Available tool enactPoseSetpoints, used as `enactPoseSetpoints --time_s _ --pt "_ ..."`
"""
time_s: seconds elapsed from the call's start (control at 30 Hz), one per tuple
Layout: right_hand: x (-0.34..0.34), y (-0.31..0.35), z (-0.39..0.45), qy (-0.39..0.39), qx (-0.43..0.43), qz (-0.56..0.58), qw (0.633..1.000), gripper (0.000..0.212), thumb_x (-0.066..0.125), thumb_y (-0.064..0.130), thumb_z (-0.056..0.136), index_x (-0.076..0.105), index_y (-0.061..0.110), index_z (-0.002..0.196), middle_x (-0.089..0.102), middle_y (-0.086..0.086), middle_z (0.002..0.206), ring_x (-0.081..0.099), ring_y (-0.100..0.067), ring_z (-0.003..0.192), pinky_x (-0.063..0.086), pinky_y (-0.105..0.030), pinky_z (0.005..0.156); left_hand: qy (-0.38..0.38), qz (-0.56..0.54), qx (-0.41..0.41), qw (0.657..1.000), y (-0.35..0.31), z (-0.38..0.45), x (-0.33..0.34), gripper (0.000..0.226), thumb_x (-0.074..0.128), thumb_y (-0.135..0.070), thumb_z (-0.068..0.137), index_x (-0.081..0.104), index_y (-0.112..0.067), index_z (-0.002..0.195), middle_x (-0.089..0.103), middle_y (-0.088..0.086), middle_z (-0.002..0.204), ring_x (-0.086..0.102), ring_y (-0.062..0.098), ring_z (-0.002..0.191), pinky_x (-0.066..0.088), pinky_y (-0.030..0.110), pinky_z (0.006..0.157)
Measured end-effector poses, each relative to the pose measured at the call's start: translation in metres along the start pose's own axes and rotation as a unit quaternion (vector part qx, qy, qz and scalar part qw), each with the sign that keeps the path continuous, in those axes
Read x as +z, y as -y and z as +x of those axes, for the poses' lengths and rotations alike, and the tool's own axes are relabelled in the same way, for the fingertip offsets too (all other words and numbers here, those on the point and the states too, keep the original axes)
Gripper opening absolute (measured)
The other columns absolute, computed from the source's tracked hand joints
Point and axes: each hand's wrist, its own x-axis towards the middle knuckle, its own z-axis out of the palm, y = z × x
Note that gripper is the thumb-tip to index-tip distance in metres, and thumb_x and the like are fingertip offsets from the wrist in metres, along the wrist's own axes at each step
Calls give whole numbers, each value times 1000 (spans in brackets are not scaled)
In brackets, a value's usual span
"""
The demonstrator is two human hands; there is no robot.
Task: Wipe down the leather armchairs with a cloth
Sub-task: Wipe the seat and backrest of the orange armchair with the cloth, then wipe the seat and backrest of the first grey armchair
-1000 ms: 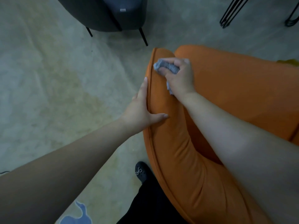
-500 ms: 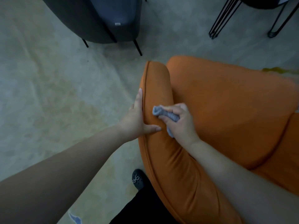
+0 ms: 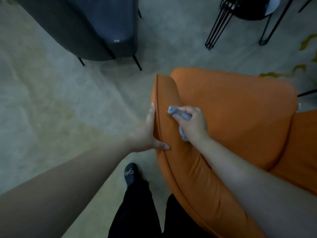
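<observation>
The right hand [image 3: 193,122] is gripping a bunched grey cloth [image 3: 180,114], fingers curled round it, pressing it onto the orange armchair [image 3: 231,109] (its padded arm). The left hand [image 3: 147,134] is bracing that arm's outer edge, fingers straight and together, thumb on top.

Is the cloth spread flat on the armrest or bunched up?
Bunched up. The grey cloth sits wadded in the right hand, one end poking past the fingers, pressed on the orange armchair.

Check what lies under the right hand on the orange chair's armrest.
The right hand grips a bunched grey cloth, pressing it on the orange armchair armrest. Cloth shows beyond the fingers and below the palm; the part under the hand, and the leather beneath it, is hidden.
</observation>
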Motion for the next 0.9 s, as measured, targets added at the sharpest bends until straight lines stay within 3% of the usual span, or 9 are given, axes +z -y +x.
enactPoseSetpoints --time_s 0.07,0.13,0.2,0.3,0.43,0.63,0.8,0.9 --pt "-7 -2 -17 -13 6 -4 1000 17 74 9 80 72 11 96 60 5 85 60 7 74 42 -5 69 -18 9 26 999 4 -1 0 140 84 -46 65 -33 -38 141 17 1 159 39 21 135 36 25 100" --pt "-11 0 -25 -12 50 -24 998 16 73 15 82 73 15 98 61 1 87 60 1 74 46 -14 71 -46 20 54 997 8 -6 -3 127 78 -52 70 -23 -36 147 25 3 157 48 22 127 43 28 99" --pt "-10 10 -28 -37 83 -20 996 14 71 18 84 72 20 98 58 -3 82 59 -7 63 50 -23 62 -72 52 67 994 18 -9 -13 110 69 -56 78 -10 -35 151 29 4 155 51 22 123 45 34 99" --pt "-1 32 -28 -80 85 67 991 12 66 11 88 72 16 97 51 -16 55 42 -16 31 36 -22 36 -114 113 84 983 32 -13 -41 92 58 -56 86 -1 -32 153 28 4 155 47 24 128 41 32 98" --pt "21 64 -26 -114 57 98 987 14 62 4 89 72 12 96 46 -13 48 35 -15 25 33 -19 34 -161 223 103 956 50 -26 -97 80 54 -50 91 11 -24 153 30 5 153 32 28 137 30 37 110" --pt "63 108 -14 -149 33 99 983 13 62 4 88 71 8 96 44 -8 38 36 -16 24 34 -20 35 -207 328 102 916 85 -54 -171 72 51 -51 93 21 -21 151 28 -1 155 29 25 139 30 37 109" --pt "96 145 0 -138 3 81 987 13 63 6 88 72 11 96 48 -13 46 38 -17 27 37 -22 36 -219 355 82 905 115 -68 -208 71 49 -52 93 22 -21 151 29 -1 155 27 23 140 27 37 111" --pt "107 160 20 -123 12 53 991 20 64 16 89 70 13 108 54 -19 83 48 -22 49 42 -29 51 -222 367 64 901 126 -66 -227 71 47 -53 93 21 -21 151 28 -1 155 25 22 142 24 38 112"
